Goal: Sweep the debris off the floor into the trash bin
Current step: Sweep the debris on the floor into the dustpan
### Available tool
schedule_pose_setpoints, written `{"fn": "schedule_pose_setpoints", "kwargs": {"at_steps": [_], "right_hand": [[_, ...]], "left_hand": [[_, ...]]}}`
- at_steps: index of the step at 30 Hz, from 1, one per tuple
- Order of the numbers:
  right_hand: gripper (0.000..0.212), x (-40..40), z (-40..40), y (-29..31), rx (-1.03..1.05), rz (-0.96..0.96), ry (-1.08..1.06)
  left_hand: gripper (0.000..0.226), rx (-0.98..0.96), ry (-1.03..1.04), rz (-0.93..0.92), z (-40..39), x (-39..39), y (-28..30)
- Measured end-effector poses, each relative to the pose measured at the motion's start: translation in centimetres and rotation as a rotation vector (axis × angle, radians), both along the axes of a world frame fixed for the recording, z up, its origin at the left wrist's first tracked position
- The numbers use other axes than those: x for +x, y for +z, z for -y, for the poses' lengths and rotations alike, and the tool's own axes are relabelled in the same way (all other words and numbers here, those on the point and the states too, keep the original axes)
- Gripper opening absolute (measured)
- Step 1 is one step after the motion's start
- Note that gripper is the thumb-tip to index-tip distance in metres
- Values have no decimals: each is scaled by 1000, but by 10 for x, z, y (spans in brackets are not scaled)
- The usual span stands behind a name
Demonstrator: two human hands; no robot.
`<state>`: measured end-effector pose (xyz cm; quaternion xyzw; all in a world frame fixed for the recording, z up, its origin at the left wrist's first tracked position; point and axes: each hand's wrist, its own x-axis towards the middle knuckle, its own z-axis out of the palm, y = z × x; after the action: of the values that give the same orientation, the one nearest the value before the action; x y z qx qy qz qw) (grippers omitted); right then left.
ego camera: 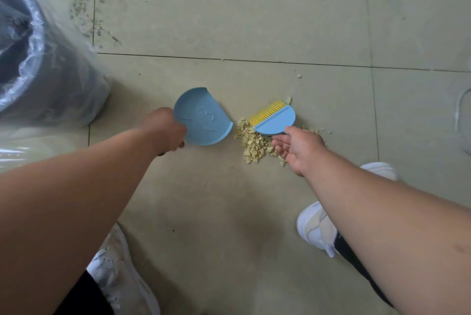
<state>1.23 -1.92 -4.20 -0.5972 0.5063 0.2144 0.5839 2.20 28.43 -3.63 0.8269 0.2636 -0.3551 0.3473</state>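
Crumbs of pale yellow debris [256,142] are looking light and scattery; left hand [167,133] is gripping the blue plastic dustpan [204,117], right hand [297,146], fingers loosely spread, is touching the blue yellow-bristled brush [276,119].

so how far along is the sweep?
Early. Done: left hand holds the dustpan by the debris pile, pan empty. In hand: right hand is at the brush, fingers loose, grip unclear. Left: sweep the pile into the pan, tip it into the trash bin.
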Motion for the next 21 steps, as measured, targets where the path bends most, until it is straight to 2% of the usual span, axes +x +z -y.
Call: {"fn": "schedule_pose_setpoints", "kwargs": {"at_steps": [4,8,12,16,21], "right_hand": [[14,15,-12,6,107,85,-42],[15,46,-48,7,179,162,-10],[20,83,-91,5,217,183,64],[22,119,-116,2,204,204,121],[22,137,-115,-5,81,187,156]], "left_hand": [[20,4,52,27,-4,2,0],[28,16,113,44,-15,15,0],[26,81,59,80,-30,43,1],[28,71,32,97,-35,76,-2],[28,-16,24,22,-28,90,-9]]}}
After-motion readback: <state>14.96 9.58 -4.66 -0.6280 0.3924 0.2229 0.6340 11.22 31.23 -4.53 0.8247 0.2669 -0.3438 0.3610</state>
